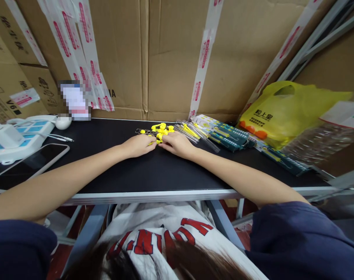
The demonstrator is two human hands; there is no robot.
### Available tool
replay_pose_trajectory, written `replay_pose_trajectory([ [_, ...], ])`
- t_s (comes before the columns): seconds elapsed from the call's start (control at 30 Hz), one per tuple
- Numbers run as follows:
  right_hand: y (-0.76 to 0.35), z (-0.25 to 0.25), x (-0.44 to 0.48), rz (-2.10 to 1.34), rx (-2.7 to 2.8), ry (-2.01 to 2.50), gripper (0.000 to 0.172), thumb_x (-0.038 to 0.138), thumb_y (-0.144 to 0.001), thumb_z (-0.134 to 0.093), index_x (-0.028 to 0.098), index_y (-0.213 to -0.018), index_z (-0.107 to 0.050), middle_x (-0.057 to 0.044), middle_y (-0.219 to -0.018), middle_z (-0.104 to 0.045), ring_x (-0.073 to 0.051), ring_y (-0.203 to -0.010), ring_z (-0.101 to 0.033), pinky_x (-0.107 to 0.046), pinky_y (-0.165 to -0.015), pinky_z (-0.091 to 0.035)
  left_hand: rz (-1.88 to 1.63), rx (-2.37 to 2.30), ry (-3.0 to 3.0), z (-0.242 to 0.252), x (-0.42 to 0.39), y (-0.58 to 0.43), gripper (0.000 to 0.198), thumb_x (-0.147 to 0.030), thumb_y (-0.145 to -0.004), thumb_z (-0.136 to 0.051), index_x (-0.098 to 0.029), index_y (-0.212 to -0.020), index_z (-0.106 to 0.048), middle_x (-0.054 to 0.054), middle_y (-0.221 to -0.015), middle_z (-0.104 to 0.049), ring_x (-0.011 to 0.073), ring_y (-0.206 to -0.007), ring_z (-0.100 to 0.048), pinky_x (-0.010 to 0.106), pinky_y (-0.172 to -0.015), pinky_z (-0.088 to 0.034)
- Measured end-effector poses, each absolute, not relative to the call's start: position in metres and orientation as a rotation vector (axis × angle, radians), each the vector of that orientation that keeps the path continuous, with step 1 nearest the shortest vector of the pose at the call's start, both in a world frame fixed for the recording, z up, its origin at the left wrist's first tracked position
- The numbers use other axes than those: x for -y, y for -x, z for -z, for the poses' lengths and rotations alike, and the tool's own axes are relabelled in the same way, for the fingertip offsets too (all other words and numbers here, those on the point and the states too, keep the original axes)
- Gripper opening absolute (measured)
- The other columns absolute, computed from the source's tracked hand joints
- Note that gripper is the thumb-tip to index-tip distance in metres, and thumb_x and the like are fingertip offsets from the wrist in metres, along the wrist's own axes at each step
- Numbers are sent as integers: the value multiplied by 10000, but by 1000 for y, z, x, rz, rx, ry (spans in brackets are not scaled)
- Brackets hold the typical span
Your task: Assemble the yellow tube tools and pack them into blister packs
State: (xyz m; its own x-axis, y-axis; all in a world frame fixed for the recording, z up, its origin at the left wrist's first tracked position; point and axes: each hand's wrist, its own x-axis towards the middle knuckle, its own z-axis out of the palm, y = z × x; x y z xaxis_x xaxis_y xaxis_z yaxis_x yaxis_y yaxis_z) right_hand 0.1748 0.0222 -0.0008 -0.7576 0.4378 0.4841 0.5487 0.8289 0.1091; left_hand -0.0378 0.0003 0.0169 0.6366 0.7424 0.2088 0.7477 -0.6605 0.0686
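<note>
Both hands meet at a pile of small yellow plastic pieces on the black table top. My left hand is closed, its fingertips pinching a small yellow plastic piece. From the other side my right hand is closed too, with its fingertips at the same yellow piece and its fingers partly hiding the pile. Thin metal wire parts lie just beyond my left fingers. To the right of my right hand are clear narrow sleeves and yellow-and-metal rods.
Printed green-and-white packs lie stacked at the right, near a yellow plastic bag and clear plastic packaging. On the left are a power strip, a white cable and a phone. Cardboard boxes stand behind the table.
</note>
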Motion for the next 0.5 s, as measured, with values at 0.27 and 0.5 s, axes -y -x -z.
replay_pose_trajectory([
  [0.27, -174, 1, -23, 347, 2600, 655, 288, 369, -989, -495, 191, -771, -560, -64, -748, -623, -201, -733, -521, -307, -671, -272, 311, 1268, 2792, -19, 6, 34, 311, -322, -954, -354, -178, -829, -600, 80, -806, -681, 200, -729, -605, 284, -626, -364],
  [0.5, -175, 2, -26, 393, 2615, 608, 289, 341, -1012, -442, 190, -793, -555, -72, -764, -646, -197, -725, -536, -313, -677, -288, 351, 1332, 2820, -21, 6, 34, 297, -338, -946, -386, -183, -826, -609, 81, -819, -684, 205, -721, -599, 282, -641, -376],
])
